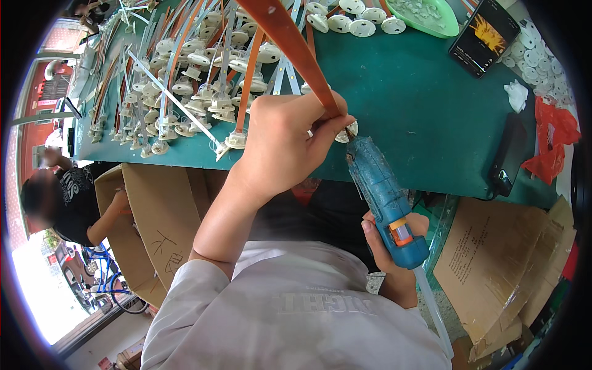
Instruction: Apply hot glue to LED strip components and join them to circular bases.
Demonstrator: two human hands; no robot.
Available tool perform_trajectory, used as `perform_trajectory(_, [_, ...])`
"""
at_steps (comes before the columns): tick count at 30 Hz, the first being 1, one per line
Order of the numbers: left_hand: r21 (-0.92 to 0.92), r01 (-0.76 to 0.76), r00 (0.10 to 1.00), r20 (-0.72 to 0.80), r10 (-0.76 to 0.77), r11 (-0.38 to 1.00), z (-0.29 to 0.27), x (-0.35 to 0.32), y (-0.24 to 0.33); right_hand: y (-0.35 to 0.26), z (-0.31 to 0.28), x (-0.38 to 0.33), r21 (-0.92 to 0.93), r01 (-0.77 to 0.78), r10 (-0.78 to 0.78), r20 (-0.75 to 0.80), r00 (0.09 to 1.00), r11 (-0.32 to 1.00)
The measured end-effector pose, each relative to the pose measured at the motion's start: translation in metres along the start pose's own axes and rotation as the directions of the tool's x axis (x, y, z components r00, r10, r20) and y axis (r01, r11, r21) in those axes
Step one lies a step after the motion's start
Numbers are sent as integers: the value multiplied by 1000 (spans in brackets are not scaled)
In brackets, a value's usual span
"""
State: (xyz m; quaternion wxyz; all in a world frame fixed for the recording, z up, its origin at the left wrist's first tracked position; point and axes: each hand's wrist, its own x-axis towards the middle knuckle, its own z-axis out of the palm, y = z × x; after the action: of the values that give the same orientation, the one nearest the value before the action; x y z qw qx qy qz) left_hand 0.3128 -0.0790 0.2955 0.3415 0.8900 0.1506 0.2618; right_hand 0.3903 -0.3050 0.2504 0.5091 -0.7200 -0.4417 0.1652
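My left hand (287, 135) is closed, pinching the lower end of a long orange-brown strip (290, 43) that rises toward the top of the view. Just beyond the thumb, part of a small whitish disc (343, 135) shows; whether it is joined to the strip is hidden. Wrapped round a blue hot glue gun (377, 177) is my right hand (382, 250). Its nozzle points up at the strip's end, close to my left fingertips. A translucent glue stick (435, 308) sticks out of the gun's rear.
Many strips with white round bases (203, 92) crowd the left of the green table (407, 111). A green bowl (425, 15), a phone (484, 37), a black case (509, 154) and red plastic (552, 139) lie rightward. Cardboard boxes (151, 216) flank me; another person (74, 197) works left.
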Motion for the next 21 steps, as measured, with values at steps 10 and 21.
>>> perform_trajectory(10, [16,-17,1000,-9,17,1000,0,-1,1,-3,-8,1,-1,18,-18,-7,1000,1000])
perform_trajectory(21, [16,-26,1000,1,26,1000,5,0,3,-8,-15,1,-113,-92,99,58,993,989])
